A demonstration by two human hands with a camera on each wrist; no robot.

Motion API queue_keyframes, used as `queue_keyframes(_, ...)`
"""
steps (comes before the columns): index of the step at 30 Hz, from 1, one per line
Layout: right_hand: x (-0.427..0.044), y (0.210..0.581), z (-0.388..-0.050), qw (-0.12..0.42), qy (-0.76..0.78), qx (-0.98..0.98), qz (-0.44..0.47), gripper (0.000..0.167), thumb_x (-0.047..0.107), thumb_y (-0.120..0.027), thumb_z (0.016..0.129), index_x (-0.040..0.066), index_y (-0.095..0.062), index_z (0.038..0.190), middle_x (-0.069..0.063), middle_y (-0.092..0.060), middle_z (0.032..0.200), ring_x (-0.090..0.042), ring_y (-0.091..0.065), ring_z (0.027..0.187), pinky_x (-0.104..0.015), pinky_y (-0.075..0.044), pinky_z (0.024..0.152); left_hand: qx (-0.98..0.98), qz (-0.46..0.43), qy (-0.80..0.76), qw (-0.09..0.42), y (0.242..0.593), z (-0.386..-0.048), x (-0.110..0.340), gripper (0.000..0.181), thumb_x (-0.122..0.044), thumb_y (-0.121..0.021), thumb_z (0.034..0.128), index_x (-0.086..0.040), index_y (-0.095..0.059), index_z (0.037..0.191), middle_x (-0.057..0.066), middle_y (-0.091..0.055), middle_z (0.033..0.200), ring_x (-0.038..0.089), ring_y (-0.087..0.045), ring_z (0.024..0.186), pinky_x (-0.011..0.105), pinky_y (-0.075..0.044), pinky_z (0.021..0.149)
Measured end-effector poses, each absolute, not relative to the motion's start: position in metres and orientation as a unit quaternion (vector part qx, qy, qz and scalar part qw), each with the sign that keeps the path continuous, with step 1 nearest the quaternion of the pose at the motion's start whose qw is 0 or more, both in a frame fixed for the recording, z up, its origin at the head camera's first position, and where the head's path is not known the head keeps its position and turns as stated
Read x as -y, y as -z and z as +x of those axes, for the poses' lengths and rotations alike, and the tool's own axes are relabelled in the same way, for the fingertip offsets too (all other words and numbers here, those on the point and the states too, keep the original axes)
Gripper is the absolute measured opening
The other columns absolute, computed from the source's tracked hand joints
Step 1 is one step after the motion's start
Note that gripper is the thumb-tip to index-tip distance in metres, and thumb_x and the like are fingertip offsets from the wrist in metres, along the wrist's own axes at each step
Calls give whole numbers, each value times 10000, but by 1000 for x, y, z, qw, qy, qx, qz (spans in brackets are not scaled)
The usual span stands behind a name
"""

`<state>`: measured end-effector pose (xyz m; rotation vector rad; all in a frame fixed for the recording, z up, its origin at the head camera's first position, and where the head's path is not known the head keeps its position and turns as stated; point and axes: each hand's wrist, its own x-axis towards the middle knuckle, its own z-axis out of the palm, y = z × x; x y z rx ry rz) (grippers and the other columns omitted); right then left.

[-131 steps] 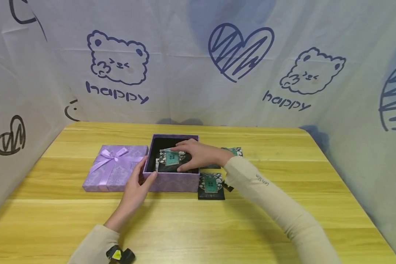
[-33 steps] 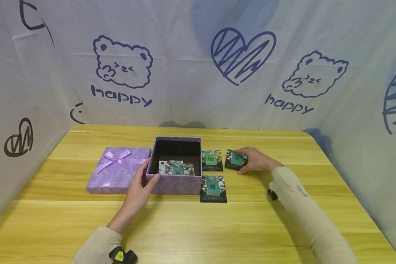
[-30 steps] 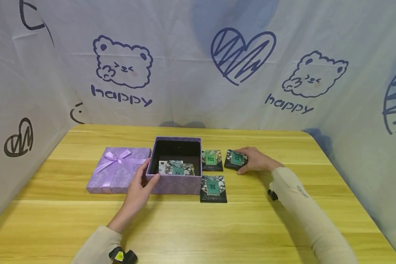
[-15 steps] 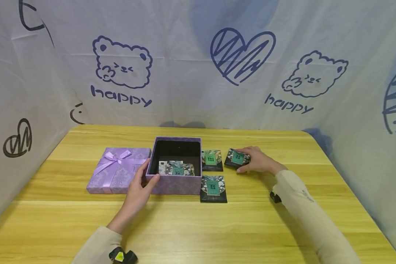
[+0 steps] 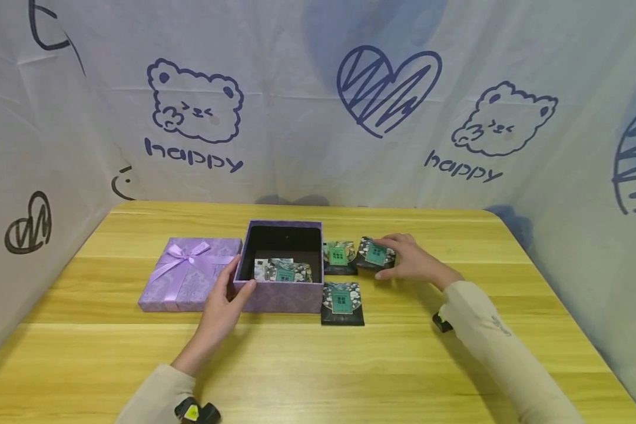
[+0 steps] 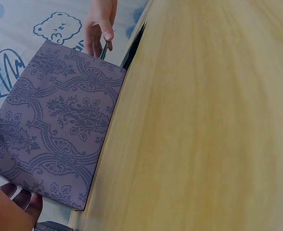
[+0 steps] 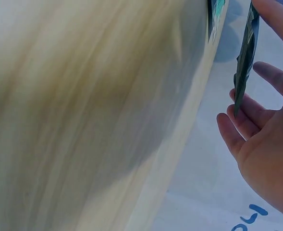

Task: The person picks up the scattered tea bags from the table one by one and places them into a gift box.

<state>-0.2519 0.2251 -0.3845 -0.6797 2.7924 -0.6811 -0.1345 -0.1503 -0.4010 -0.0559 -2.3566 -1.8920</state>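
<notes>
Apparently, black packet (image 5: 375, 253) between right-hand fingers (image 7: 273, 77).

Against the left hand (image 5: 224, 299), we see a box (image 5: 281, 297) faced in matt, damask-patterned paper; just beyond it, a lid (image 5: 195, 281) with glossy, satin-like ribbon (image 5: 188, 253). The right hand (image 5: 416, 261) pinches what looks to us like a thin, crinkled foil packet (image 5: 375, 252). Beneath both, smooth wood-grain table (image 5: 307, 365); beyond, creased matt cloth (image 5: 297, 153).

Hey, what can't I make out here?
Head view: bottom of the boxed packet, hidden by the front of the box.
Head view: held packet, partly covered by the right hand.
Right wrist: that packet's end, cut off by the top edge.
Left wrist: much of the left hand, beyond the left edge.
</notes>
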Motion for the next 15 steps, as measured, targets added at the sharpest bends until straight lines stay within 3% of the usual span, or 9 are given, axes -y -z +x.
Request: queue_keyframes(15, -214, 370, -239, 78, 229, -930, -277, 798, 292, -803, 792, 67, -424, 1458, -226, -330, 1474, -410, -247, 1331, -621, -286, 1033, 778, -20, 625, 55, 400, -133, 150, 615, -145, -578, 981, -51, -282, 1512, 245, -396, 1453, 317, -493, 1188, 128, -408, 880)
